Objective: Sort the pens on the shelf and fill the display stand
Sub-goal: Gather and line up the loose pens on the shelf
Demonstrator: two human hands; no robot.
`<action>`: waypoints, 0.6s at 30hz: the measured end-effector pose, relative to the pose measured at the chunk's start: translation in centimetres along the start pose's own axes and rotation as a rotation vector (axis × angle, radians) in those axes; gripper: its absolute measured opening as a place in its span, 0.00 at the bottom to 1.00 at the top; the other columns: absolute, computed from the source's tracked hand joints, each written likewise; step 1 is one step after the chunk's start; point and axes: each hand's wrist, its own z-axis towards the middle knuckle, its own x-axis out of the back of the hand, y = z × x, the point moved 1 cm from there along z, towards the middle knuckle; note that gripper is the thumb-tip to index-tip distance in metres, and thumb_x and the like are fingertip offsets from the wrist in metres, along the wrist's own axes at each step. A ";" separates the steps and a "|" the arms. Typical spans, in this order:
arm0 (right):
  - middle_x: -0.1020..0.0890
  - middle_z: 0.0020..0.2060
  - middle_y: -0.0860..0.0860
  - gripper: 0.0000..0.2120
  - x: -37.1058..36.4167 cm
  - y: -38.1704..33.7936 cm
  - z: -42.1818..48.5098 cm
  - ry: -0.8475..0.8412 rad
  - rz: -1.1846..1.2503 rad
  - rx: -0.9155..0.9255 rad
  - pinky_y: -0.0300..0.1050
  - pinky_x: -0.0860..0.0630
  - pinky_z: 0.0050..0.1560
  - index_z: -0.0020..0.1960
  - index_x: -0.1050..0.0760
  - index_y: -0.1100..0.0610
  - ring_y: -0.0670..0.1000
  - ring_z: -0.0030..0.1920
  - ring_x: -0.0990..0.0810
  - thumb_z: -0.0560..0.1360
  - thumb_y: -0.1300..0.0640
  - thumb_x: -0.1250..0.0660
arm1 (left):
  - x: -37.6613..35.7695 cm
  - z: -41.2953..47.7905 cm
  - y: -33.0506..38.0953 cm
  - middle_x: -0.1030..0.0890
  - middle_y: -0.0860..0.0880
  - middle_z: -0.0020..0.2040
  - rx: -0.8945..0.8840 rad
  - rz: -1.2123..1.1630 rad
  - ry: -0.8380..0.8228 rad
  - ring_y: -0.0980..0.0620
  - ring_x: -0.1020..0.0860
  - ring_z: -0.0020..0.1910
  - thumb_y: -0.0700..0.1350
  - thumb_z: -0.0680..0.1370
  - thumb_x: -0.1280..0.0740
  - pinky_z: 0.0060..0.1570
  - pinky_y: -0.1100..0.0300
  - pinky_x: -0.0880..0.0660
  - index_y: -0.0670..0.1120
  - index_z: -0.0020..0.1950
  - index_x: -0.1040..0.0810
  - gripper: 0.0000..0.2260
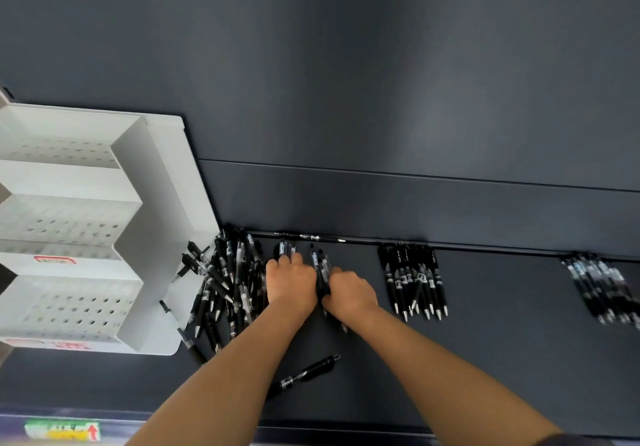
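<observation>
Nearest the front edge, a price label (62,430) sits at the left. A single black pen (308,373) lies on the dark shelf (485,359) between the two forearms, its long axis running near-left to far-right. The forearms reach away and converge, and the hands sit side by side, backs up, almost touching. The right hand (349,293) has its fingers curled round a bundle of pens (320,270). The bundle's long axis runs near to far, leaning left at the far end; one tip shows under the wrist and the clip ends project past the knuckles. The left hand (291,283) has its fingers curled over a small bunch of pens (283,249), whose upper ends stand beyond the fingertips. Whether that bunch is lifted or pressed to the shelf cannot be told. The loose heap of pens (225,279) lies just left of the left hand, so that hand is the nearer one for the next pick. To the right, a sorted group (414,279) lies near the right hand with its tips pointing near, and a second group (602,286) lies well apart. The white display stand (162,203) stands left of the heap, with no pens visible in its perforated tiers, so filling appears not yet begun. Farthest, one long pen (311,236) lies along the back rail.
</observation>
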 end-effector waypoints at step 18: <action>0.32 0.67 0.60 0.35 -0.7 -2.0 2.0 0.001 -0.110 -0.013 0.51 0.26 0.53 0.76 0.50 0.62 0.60 0.63 0.26 0.77 0.52 0.36 | -0.1 -0.6 -3.6 0.27 0.47 0.59 0.060 -0.179 0.178 0.44 0.29 0.60 0.48 0.77 0.41 0.58 0.51 0.33 0.49 0.63 0.30 0.15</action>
